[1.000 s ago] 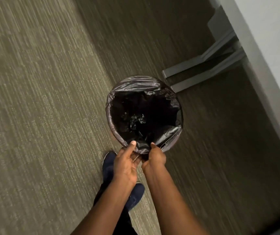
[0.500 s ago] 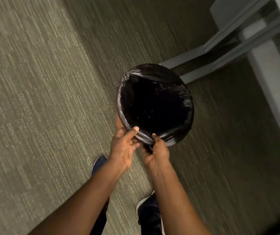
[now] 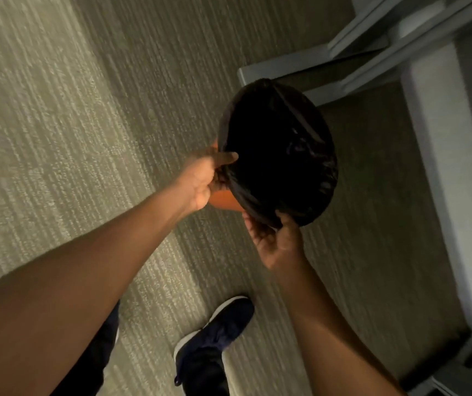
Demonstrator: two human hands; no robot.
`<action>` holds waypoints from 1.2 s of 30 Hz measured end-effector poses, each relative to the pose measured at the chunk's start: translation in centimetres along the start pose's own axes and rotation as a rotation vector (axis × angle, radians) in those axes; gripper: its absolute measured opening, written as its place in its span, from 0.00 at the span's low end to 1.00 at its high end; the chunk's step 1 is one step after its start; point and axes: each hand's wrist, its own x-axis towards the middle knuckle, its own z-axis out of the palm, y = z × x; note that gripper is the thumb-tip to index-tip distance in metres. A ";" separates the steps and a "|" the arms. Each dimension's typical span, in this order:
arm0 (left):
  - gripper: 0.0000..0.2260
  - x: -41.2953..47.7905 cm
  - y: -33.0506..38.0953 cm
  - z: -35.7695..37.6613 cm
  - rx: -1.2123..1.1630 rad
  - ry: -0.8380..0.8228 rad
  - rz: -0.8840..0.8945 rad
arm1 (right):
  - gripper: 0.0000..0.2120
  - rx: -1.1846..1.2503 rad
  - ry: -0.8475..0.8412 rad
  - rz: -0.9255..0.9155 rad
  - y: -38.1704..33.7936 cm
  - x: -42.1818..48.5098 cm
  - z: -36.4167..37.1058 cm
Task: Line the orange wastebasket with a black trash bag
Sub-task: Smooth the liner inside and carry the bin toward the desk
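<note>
The orange wastebasket (image 3: 223,200) is held off the carpet and tilted, with only a strip of its orange wall showing below the rim. A black trash bag (image 3: 280,155) lines it and folds over the rim, so the inside looks black. My left hand (image 3: 203,178) grips the rim's left side, thumb over the bag's edge. At the near edge of the rim, my right hand (image 3: 274,241) pinches the bag's folded edge.
Grey-green carpet (image 3: 72,124) covers the floor. Grey metal furniture legs (image 3: 309,72) lie just behind the basket, and a pale desk or wall edge (image 3: 440,155) runs down the right. My dark blue shoe (image 3: 215,332) is below the hands.
The basket has risen off the floor and tilted, moving up and right in view. My hands have spread apart along the rim, the left one shifting to the left side.
</note>
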 end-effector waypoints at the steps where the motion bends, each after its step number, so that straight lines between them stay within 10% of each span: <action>1: 0.04 0.6 -0.1 1.0 0.018 -0.003 0.003 | 0.23 0.020 0.015 -0.027 -0.7 0.5 -0.4; 16: 0.20 4.6 -7.4 10.9 0.252 -0.003 0.029 | 0.17 0.088 0.185 -0.223 -7.9 5.4 -1.4; 36: 0.08 12.0 -9.4 17.4 0.303 0.081 0.234 | 0.26 0.086 0.085 -0.283 -13.7 9.6 -1.0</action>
